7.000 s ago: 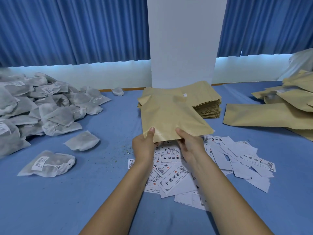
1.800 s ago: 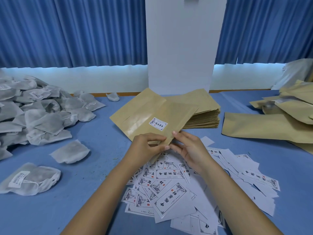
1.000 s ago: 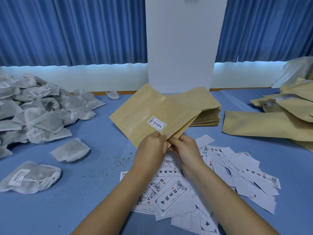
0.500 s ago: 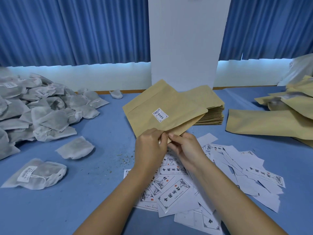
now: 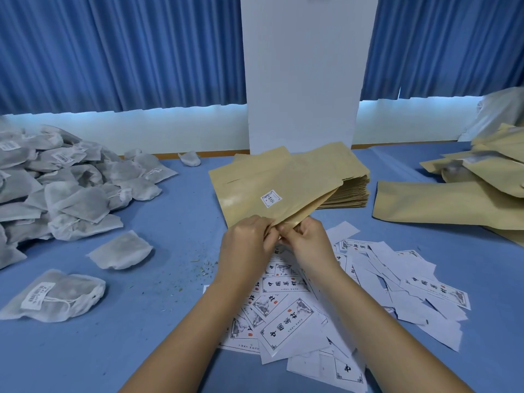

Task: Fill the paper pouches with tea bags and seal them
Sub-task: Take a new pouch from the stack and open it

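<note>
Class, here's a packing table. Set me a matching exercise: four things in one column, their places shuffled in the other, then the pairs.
1 tea bags
2 pouch stack
3 labels
4 held pouch

A pinched by left hand and right hand
B heaped at far left
C strewn nearest the person
D centre, behind the hands

Pairs: 1-B, 2-D, 3-C, 4-A

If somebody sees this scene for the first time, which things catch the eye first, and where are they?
First the brown paper pouch, pinched at its near edge by the left hand and right hand above the middle of the blue table. Next the big heap of tea bags on the left, and the printed labels scattered at the near side.
</note>
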